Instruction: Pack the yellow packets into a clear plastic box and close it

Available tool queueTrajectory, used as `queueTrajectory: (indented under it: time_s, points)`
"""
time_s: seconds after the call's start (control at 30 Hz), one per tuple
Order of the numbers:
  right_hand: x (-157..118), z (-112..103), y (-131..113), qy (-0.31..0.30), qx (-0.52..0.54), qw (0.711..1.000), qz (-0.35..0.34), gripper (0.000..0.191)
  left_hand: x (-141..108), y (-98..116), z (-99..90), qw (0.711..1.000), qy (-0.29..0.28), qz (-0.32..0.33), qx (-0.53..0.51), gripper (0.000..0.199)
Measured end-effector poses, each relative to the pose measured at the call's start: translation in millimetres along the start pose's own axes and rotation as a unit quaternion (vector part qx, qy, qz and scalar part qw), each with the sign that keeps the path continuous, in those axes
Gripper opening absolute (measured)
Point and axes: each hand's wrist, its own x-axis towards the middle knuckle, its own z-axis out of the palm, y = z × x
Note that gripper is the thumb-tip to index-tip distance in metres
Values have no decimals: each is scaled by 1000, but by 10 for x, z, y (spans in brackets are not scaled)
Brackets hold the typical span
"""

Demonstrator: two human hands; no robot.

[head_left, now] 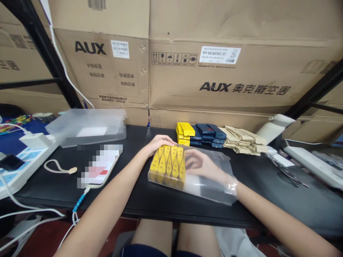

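Observation:
A clear plastic bag (211,187) lies on the black desk, its opening toward the right. Several yellow packets (168,164) stand side by side in its left end. My left hand (160,141) rests over the back of the bag and packets, fingers stretched out and close together. Inside the bag, seen through the plastic, is my right hand (199,164), fingers curled beside the rightmost yellow packet; whether they hold anything is unclear.
Yellow packets (184,132), dark blue packets (207,132) and beige packets (241,139) are stacked behind the bag. A phone (103,167), clear tray (88,128) and power strip (32,157) sit left. Right are a bottle (274,130), glasses (289,171) and another strip (313,162).

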Motion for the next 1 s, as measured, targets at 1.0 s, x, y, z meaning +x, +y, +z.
queueTrajectory:
  time_s: [1.0]
  points:
    - [7, -114, -9, -46, 8, 998, 32, 71, 17, -41, -14, 1000, 15, 17, 12, 15]
